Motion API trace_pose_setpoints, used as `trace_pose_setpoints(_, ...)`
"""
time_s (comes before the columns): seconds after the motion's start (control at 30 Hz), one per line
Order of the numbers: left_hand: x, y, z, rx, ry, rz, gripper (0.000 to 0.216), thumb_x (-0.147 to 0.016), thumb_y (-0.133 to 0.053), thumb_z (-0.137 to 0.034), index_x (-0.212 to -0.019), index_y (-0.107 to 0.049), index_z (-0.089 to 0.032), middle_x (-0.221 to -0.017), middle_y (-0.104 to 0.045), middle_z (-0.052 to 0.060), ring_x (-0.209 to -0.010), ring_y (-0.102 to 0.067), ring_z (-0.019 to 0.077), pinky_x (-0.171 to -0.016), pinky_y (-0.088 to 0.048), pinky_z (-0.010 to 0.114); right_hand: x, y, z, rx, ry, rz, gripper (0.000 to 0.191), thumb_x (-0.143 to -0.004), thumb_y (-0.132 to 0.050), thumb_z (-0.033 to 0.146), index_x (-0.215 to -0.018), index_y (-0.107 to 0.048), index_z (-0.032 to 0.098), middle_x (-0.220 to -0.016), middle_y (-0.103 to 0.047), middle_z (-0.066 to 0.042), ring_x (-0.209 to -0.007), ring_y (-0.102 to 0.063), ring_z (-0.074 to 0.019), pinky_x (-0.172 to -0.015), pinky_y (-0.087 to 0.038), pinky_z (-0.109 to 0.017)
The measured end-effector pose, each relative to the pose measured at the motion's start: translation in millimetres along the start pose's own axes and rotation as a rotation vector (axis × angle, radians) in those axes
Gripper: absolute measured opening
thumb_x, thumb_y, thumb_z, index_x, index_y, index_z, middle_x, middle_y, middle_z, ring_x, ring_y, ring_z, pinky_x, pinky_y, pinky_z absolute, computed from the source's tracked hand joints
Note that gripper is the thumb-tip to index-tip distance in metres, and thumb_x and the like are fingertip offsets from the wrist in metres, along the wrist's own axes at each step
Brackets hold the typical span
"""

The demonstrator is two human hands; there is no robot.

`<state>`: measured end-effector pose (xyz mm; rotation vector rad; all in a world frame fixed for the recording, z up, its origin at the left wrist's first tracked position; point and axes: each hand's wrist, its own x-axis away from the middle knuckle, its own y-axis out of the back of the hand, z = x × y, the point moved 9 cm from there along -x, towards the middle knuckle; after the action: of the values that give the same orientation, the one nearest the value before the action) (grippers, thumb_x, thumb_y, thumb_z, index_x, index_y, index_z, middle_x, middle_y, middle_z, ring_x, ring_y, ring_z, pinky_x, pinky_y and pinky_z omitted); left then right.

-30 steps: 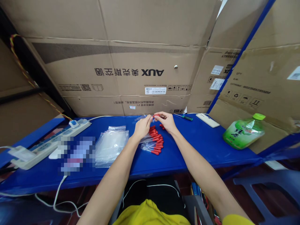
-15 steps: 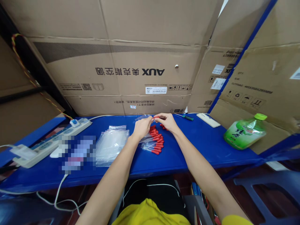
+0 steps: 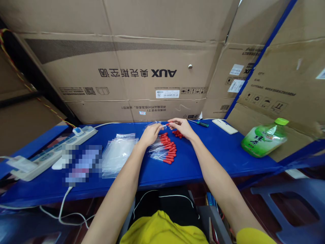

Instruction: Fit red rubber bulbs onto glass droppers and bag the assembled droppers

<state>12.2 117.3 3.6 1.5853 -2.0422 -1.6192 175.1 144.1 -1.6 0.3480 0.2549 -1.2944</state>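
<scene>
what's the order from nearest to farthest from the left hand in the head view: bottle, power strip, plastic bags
1. Plastic bags: just left of the left hand.
2. Power strip: farther left, beyond the bags.
3. Bottle: far right side of the table.

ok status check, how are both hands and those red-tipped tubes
Left hand holding clear tube; right hand pinching red bulb. Red-tipped tubes fanned on blue table. Screwdriver off to the right, not between hands.

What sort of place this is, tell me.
Likely a makeshift workspace: a blue table backed by printed cardboard, with a power strip and a spread of red-ended clear tubes on it.
</scene>
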Motion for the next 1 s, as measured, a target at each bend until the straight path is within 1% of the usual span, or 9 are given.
trace_pose_setpoints(0.1, -1.7, 2.6, 0.4, -0.005, -0.039, -0.042, 0.036, -0.107, -0.037, -0.035, -0.094, -0.066, -0.019, -0.096, -0.071, 0.008, -0.092, -0.065, 0.0231, -0.087, -0.047, 0.034, 0.0, 1.7, -2.3, -0.004, -0.014, -0.021, 0.039, -0.072, -0.086, 0.047, -0.095, -0.079, 0.017, -0.084, -0.079, -0.006, -0.072, -0.071, -0.0185, -0.074, -0.06, -0.034)
trace_pose_setpoints(0.2, -2.5, 2.1, -1.8, 0.011, -0.074, -0.049, 0.035, -0.107, -0.037, -0.034, -0.091, -0.065, -0.018, -0.092, -0.068, 0.009, -0.09, -0.063, 0.023, -0.086, -0.047, 0.034, 0.4, 0.7, -1.2, 0.02, 0.004, -0.027, 0.037, -0.071, -0.086, 0.047, -0.09, -0.079, 0.016, -0.079, -0.078, -0.006, -0.072, -0.071, -0.0193, -0.074, -0.061, -0.034)
trace_pose_setpoints(0.33, -2.4, 1.1, -2.8, 0.036, -0.087, -0.038, 0.034, -0.107, -0.038, -0.032, -0.09, -0.064, -0.018, -0.092, -0.068, 0.009, -0.089, -0.062, 0.0227, -0.087, -0.048, 0.035, 1.2, 0.3, -0.7, 0.032, 0.014, -0.039, 0.037, -0.07, -0.086, 0.048, -0.088, -0.079, 0.016, -0.077, -0.078, -0.006, -0.07, -0.072, -0.0193, -0.072, -0.061, -0.033)
trace_pose_setpoints(0.5, -1.6, 1.4, -1.8, 0.052, -0.087, -0.021, 0.034, -0.106, -0.039, -0.031, -0.09, -0.065, -0.019, -0.092, -0.069, 0.009, -0.09, -0.063, 0.0227, -0.088, -0.048, 0.035, 2.0, -2.0, -3.2, 0.064, -0.012, -0.028, 0.038, -0.072, -0.085, 0.049, -0.089, -0.079, 0.016, -0.08, -0.078, -0.007, -0.071, -0.073, -0.0204, -0.069, -0.061, -0.032)
trace_pose_setpoints(0.7, -2.3, -0.2, -9.3, 0.08, -0.114, -0.005, 0.035, -0.106, -0.039, -0.033, -0.088, -0.065, -0.018, -0.093, -0.071, 0.009, -0.091, -0.064, 0.0225, -0.088, -0.048, 0.034, 2.1, -2.4, -0.2, 0.052, 0.011, -0.032, 0.039, -0.072, -0.084, 0.051, -0.089, -0.078, 0.016, -0.082, -0.079, -0.008, -0.071, -0.073, -0.0198, -0.073, -0.062, -0.034)
trace_pose_setpoints(0.83, -3.3, 1.5, -8.8, 0.08, -0.077, -0.037, 0.036, -0.107, -0.038, -0.034, -0.089, -0.065, -0.018, -0.093, -0.071, 0.009, -0.09, -0.064, 0.0222, -0.088, -0.048, 0.034, 1.6, -1.3, -0.1, 0.034, 0.014, -0.036, 0.041, -0.071, -0.085, 0.052, -0.089, -0.076, 0.017, -0.084, -0.079, -0.008, -0.071, -0.073, -0.02, -0.073, -0.062, -0.034)
trace_pose_setpoints(0.9, -3.1, 2.6, -6.9, 0.068, -0.063, -0.04, 0.037, -0.107, -0.038, -0.034, -0.091, -0.067, -0.018, -0.094, -0.071, 0.009, -0.091, -0.065, 0.0224, -0.088, -0.048, 0.034, 1.1, -2.8, -1.0, 0.031, 0.012, -0.027, 0.041, -0.071, -0.084, 0.053, -0.089, -0.075, 0.017, -0.081, -0.078, -0.006, -0.07, -0.073, -0.0195, -0.072, -0.061, -0.034)
trace_pose_setpoints(1.0, -1.7, 8.5, -2.7, 0.02, -0.037, -0.067, 0.037, -0.106, -0.041, -0.036, -0.1, -0.072, -0.017, -0.097, -0.071, 0.01, -0.093, -0.065, 0.0229, -0.088, -0.049, 0.034, 0.4, -5.4, -2.9, 0.044, 0.004, -0.015, 0.044, -0.071, -0.085, 0.054, -0.093, -0.075, 0.018, -0.077, -0.077, -0.005, -0.069, -0.072, -0.0191, -0.07, -0.061, -0.033)
